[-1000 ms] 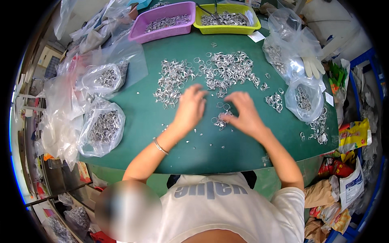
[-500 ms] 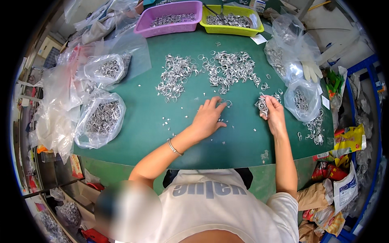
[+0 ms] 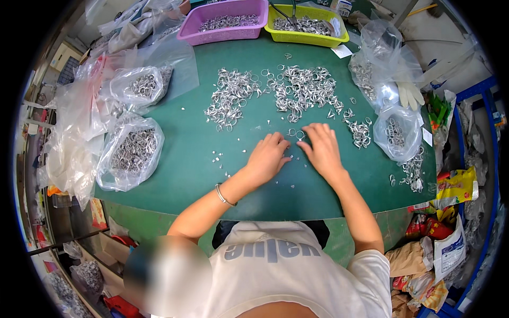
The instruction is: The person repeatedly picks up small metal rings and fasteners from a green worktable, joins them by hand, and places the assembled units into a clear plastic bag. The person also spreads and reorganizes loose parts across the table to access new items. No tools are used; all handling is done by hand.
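Note:
My left hand [image 3: 269,155] rests low over the green table, fingers bent, thumb apart from the forefinger and nothing plainly held. Close to its fingertips lie two silvery metal rings [image 3: 291,132]. My right hand [image 3: 322,148] reaches in from the other side. Its fingers are stretched out, and the thumb and forefinger lie on either side of the right-hand ring; whether they touch it is hard to tell. Beyond the hands spread a left pile of rings [image 3: 231,95] and a larger right pile [image 3: 306,90]. A small heap of rings [image 3: 360,133] sits right of my right hand.
Tiny silvery bits [image 3: 216,159] lie left of my left hand. Clear bags of rings stand at the left [image 3: 135,151] and right [image 3: 393,132]. A purple basket [image 3: 225,36] and a yellow-green basket [image 3: 307,38] hold rings at the back. A pale glove [image 3: 409,95] lies at the right.
My right hand has let go of its clump of rings, which now lies in the small heap, and has moved left to the rings by my left hand. The left hand has shifted slightly.

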`<control>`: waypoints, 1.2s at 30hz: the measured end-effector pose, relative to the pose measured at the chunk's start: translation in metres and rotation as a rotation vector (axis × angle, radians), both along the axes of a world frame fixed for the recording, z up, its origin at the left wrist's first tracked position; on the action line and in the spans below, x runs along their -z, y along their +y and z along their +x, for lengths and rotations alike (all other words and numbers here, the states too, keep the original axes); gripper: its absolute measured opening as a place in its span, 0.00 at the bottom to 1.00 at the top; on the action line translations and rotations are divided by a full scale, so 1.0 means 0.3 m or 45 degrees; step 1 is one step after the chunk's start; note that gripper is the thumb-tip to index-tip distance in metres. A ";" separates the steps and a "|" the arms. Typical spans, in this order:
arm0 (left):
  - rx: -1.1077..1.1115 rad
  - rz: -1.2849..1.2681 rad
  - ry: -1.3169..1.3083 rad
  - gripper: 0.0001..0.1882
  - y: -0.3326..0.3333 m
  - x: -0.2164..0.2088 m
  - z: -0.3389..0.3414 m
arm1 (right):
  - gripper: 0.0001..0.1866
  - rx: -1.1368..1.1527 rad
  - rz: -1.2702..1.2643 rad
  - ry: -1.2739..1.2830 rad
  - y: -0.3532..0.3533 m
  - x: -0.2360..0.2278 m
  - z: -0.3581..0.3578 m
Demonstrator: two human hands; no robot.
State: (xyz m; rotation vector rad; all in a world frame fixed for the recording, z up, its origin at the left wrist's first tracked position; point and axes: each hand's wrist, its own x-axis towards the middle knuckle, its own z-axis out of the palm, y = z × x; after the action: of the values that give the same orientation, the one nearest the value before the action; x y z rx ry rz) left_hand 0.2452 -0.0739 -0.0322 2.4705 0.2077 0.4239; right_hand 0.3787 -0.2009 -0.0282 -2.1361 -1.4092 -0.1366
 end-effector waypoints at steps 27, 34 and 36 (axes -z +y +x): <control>-0.117 -1.195 0.047 0.07 0.047 0.030 0.058 | 0.06 0.278 -0.028 0.386 0.096 0.008 0.173; -0.091 -2.266 0.038 0.12 0.080 -0.011 0.020 | 0.05 0.313 -0.170 0.410 -0.103 -0.122 0.275; -0.136 -2.319 0.034 0.13 0.083 -0.008 0.019 | 0.05 0.489 -0.207 0.177 -0.132 -0.137 0.315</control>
State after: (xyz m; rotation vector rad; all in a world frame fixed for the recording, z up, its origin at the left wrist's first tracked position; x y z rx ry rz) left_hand 0.2508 -0.0489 -0.0298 0.6717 0.4555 0.0811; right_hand 0.4733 -0.2406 0.0128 -2.4803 -0.9482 -0.0177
